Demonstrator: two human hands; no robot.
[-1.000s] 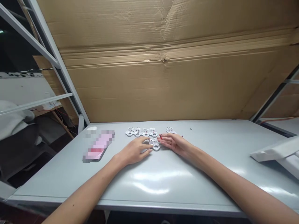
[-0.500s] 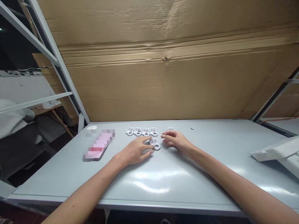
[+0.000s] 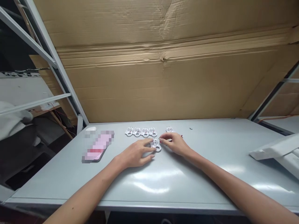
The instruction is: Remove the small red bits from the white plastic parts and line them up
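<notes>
A small white plastic piece [image 3: 156,145] with round holes lies flat on the grey table [image 3: 163,180]. My left hand [image 3: 135,153] rests on the table, its forefinger and thumb bracketing the piece's left side. My right hand [image 3: 175,143] has its fingers curled into a pinch at the piece's upper right edge. Just behind lies a row of several similar white pieces [image 3: 141,132]. One more white piece [image 3: 169,129] sits apart, behind my right hand.
A pink flat object [image 3: 98,145] and a small white oval thing [image 3: 91,128] lie at the left. A tiny black bit [image 3: 191,128] sits far right of the pieces. White foam slabs [image 3: 273,149] overhang the right edge. A cardboard wall [image 3: 163,77] backs the table, and a metal rack [image 3: 53,62] stands at the left.
My right hand went from flat and stretched out to curled, then closed in on the white piece's right edge. My left hand stayed at the piece, shifting its fingers slightly.
</notes>
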